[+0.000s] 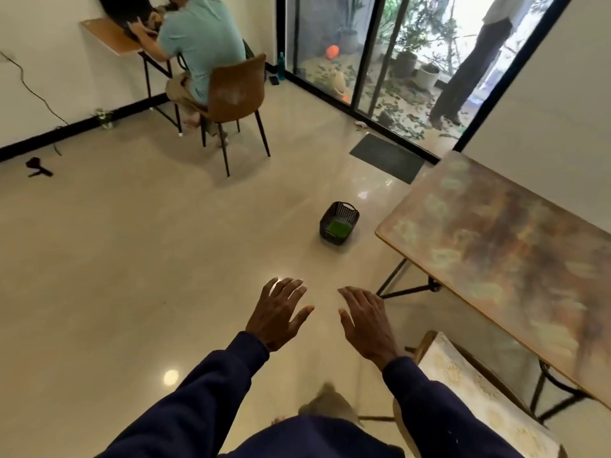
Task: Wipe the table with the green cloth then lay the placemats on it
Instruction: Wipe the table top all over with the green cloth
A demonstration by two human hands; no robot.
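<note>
A glossy pale floor (132, 259) fills most of the room. At 3 o'clock stands the table (496, 246), its top mottled brown with faint green patches, on thin black legs; a cushioned chair (479, 391) is drawn up just beside its near edge at 5 o'clock. At 1 o'clock, sliding glass doors (330, 44) show potted plants and fallen leaves outside, where a person (469, 61) stands. A dark doormat (386, 157) lies before the doors. At 11 o'clock another person (201, 44) sits on a brown chair (238, 90) at a small wall desk (109, 38). A blue bottle (281, 66) stands on the floor by the doors.

On the floor at 12 o'clock, near the table's corner but apart from it, sits a black slatted basket (340, 206) — the green cloth (338, 229) lies folded in its bottom.

Both arms in dark blue sleeves reach forward. The left grip (279, 312) and right grip (367, 322) hover palm-down over the floor, fingers spread and straight, holding nothing — well short of the basket.
</note>
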